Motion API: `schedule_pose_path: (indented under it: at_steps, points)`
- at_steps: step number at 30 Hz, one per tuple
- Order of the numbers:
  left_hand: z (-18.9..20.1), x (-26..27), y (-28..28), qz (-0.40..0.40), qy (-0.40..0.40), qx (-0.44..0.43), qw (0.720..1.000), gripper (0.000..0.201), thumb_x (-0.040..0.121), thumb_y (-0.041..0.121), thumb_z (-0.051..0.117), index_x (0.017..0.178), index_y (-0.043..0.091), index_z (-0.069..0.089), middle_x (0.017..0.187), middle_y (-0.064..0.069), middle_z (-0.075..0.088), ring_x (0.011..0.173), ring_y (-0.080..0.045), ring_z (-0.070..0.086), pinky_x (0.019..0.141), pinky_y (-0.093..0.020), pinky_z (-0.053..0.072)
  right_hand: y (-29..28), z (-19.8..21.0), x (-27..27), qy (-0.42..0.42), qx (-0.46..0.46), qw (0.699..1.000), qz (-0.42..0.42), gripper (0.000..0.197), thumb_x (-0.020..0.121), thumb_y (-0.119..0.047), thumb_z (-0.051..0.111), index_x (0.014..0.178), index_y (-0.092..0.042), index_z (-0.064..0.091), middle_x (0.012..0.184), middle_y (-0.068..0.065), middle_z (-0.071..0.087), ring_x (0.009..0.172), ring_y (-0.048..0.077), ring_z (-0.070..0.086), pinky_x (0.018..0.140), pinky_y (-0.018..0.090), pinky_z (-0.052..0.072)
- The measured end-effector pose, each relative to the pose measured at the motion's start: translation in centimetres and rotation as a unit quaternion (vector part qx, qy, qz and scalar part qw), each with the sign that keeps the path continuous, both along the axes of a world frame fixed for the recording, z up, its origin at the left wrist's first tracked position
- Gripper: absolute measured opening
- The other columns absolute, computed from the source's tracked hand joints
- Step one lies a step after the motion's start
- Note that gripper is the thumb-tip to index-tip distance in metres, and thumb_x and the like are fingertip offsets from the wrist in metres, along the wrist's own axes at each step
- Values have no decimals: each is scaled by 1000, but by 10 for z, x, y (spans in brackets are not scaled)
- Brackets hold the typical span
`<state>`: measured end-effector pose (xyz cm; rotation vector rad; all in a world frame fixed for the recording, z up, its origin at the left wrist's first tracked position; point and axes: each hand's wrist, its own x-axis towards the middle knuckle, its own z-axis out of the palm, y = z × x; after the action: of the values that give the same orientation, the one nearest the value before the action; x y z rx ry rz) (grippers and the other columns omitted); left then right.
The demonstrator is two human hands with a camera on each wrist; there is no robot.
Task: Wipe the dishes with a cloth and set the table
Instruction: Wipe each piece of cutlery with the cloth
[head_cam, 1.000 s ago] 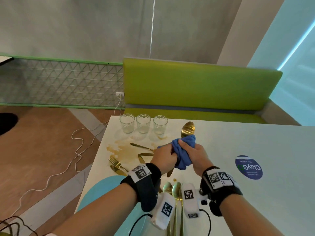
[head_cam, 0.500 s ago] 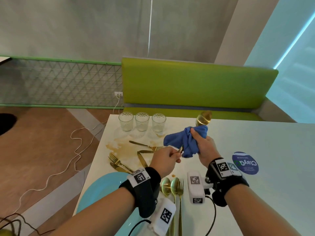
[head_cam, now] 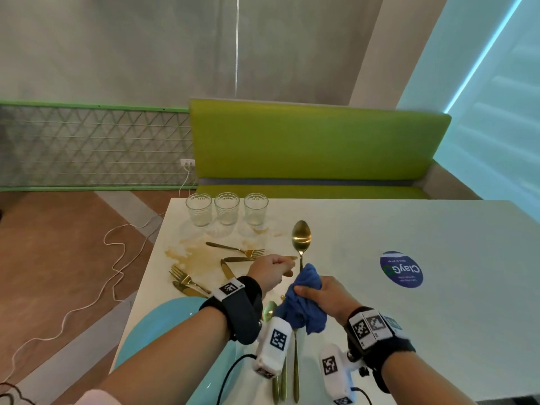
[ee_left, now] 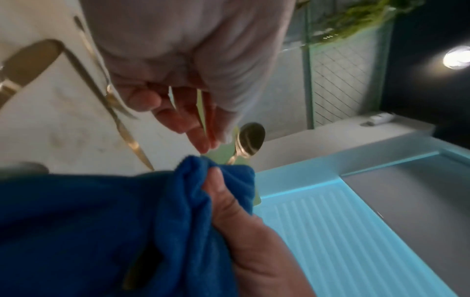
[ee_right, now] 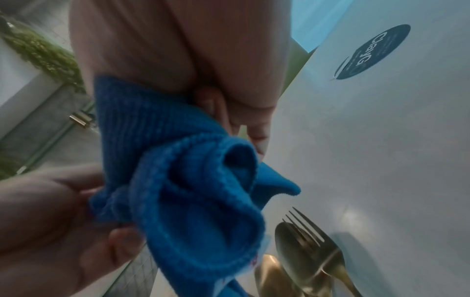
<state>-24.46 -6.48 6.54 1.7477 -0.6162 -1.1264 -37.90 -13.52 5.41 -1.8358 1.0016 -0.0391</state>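
My right hand point(head_cam: 323, 295) grips a bunched blue cloth point(head_cam: 304, 306) wrapped round the handle of a gold spoon point(head_cam: 301, 237). The spoon's bowl points away from me over the white table point(head_cam: 423, 331). The right wrist view shows the blue cloth point(ee_right: 183, 180) filling the right hand point(ee_right: 244, 120). My left hand point(head_cam: 273, 270) hovers just left of the cloth, fingers relaxed and holding nothing. In the left wrist view the left hand point(ee_left: 185, 120) hangs loosely curled above the cloth point(ee_left: 114, 221), with the spoon point(ee_left: 251, 138) beyond.
Three glasses point(head_cam: 227, 209) stand at the table's far left edge, behind a brown spill point(head_cam: 190, 252) with gold forks and knives point(head_cam: 233, 252). A turquoise plate point(head_cam: 163, 325) lies front left, more gold cutlery point(head_cam: 295, 363) beside it. A blue sticker point(head_cam: 401, 269) lies to the right, a green bench point(head_cam: 318, 141) behind.
The cloth has slid from the spoon's bowl down its handle toward me. My left hand has let go of the handle end, and the spoon now points straight away, lower.
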Motion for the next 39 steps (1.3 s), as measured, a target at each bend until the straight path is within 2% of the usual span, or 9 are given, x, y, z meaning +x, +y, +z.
schedule_pose_path:
  at_steps: [3, 7, 14, 17, 23, 26, 31, 35, 39]
  points:
    - [-8, -12, -3, 5, 24, -10, 1000, 12, 91, 21, 59, 90, 11, 66, 71, 5, 57, 62, -6, 46, 49, -9, 37, 8, -3, -2, 17, 21, 999, 22, 16, 85, -26, 65, 70, -23, 59, 79, 2, 64, 78, 16, 59, 75, 25, 49]
    - [-27, -19, -8, 58, 42, -12, 997, 21, 83, 18, 69, 62, 17, 64, 68, 2, 62, 81, -17, 57, 81, -29, 46, 10, -3, -10, 46, 23, 997, 49, 11, 85, -26, 64, 78, -17, 62, 91, 8, 65, 84, 16, 59, 80, 25, 48]
    - [-29, -8, -17, 206, 68, -20, 976, 9, 82, 19, 71, 87, 13, 67, 91, -5, 66, 97, -20, 57, 84, -26, 37, -22, 5, -31, 149, -67, 984, 66, 29, 83, -33, 66, 100, -9, 68, 94, 6, 66, 84, 14, 56, 67, 17, 40]
    - [-37, -2, -5, 152, 20, 41, 987, 13, 83, 24, 70, 92, 15, 68, 102, -5, 68, 102, -20, 56, 90, -28, 40, -41, 8, -40, 140, -77, 987, -12, 23, 84, -33, 64, 83, -11, 67, 94, 14, 68, 90, 25, 62, 75, 28, 45]
    - [-82, -34, 15, -61, -128, 223, 965, 41, 88, 40, 60, 117, 11, 64, 120, -4, 65, 110, -20, 60, 99, -28, 46, -64, 16, -41, 155, -105, 981, -51, 35, 85, -38, 62, 92, -4, 67, 94, 18, 67, 95, 31, 62, 79, 33, 46]
    - [-99, -45, 14, -82, -141, 265, 950, 44, 86, 40, 62, 119, 10, 64, 124, -4, 64, 114, -19, 60, 97, -25, 46, -63, 17, -36, 151, -91, 984, -40, 24, 87, -36, 60, 73, -16, 61, 93, 16, 66, 89, 26, 59, 79, 33, 45]
    - [-115, -54, 14, -100, -179, 320, 925, 50, 73, 50, 69, 106, 12, 67, 111, -2, 69, 102, -20, 64, 92, -32, 50, -68, 6, -31, 143, -63, 987, -48, 32, 87, -35, 60, 96, -6, 68, 102, 17, 68, 100, 30, 62, 91, 37, 48]
    - [-124, -51, 9, -141, -225, 324, 908, 42, 80, 42, 67, 104, 7, 63, 106, -4, 68, 95, -18, 63, 73, -22, 44, -77, -3, -29, 128, -44, 989, -54, 25, 85, -34, 62, 86, -9, 66, 96, 17, 69, 95, 30, 64, 88, 40, 51]
    - [-115, -36, -8, -145, -252, 302, 908, 43, 82, 45, 63, 104, 8, 61, 101, -5, 66, 92, -18, 63, 74, -23, 45, -88, -5, -25, 111, -35, 991, -62, 20, 85, -33, 63, 72, -17, 63, 87, 11, 67, 86, 25, 62, 79, 34, 50]
